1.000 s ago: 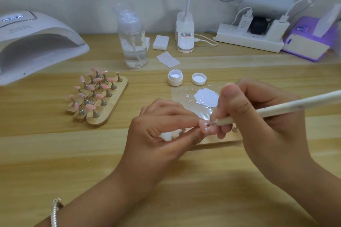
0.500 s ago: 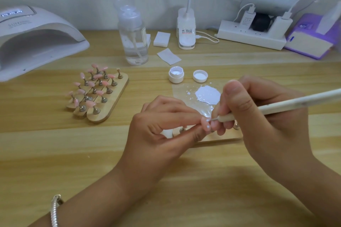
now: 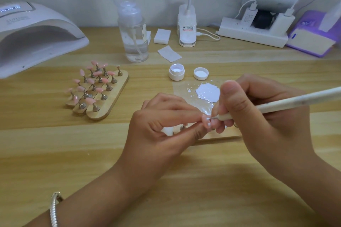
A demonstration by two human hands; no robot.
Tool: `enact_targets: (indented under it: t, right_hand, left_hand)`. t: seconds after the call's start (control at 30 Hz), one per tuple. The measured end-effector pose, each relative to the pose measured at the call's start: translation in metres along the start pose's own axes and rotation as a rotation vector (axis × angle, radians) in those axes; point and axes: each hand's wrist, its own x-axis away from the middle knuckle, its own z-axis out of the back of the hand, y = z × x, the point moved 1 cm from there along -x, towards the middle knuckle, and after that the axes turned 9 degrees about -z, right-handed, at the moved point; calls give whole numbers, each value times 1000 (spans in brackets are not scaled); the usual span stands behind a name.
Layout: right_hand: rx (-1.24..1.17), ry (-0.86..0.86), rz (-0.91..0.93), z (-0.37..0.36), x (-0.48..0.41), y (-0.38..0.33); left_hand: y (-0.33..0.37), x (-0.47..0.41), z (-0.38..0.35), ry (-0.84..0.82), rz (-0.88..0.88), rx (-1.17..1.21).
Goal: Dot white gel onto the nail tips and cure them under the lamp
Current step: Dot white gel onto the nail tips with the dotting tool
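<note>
My left hand [image 3: 162, 129] pinches a pink nail tip [image 3: 206, 122] between thumb and forefinger, just above a wooden stand [image 3: 221, 135] that my hands mostly hide. White dots show on the tip. My right hand [image 3: 258, 116] holds a white dotting pen [image 3: 287, 103] like a pencil, its fine metal point touching the nail tip. Behind my hands lies a clear sheet with a puddle of white gel [image 3: 208, 92]. The open gel jar [image 3: 176, 72] and its lid [image 3: 201, 73] stand behind it. The white curing lamp [image 3: 36, 37] sits at the far left.
Wooden stands with several pink nail tips [image 3: 96, 88] lie left of centre. A clear pump bottle [image 3: 133, 33], white pads [image 3: 162, 36], a wipe [image 3: 169, 53], a desk lamp base [image 3: 187, 27], a power strip [image 3: 252, 33] and a purple tissue pack [image 3: 313, 37] line the back of the wooden table.
The pen's point has shifted slightly on the nail tip and white dots now show on it. Both hands stay in the same place.
</note>
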Motion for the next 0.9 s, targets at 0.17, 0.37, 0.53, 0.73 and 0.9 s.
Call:
enact_targets:
  t: [0.17,0.37,0.53,0.73,0.9]
  right_hand:
    - [5,-2,-7,0,0,0]
    - [17,-5,-7,0,0,0]
    - [28,-5,0,0,-1,1]
    - [18,-9,0,1,0,2]
    - [19,-12,2,1,0,2]
  left_hand:
    - [0,0,0,-6,-3,-5]
    - [-1,0,0,-6,6,-4]
    - [0,0,0,-4,-8,-18]
    - [0,0,0,-1,-8,-14]
    - [0,0,0,-3,-5,-13]
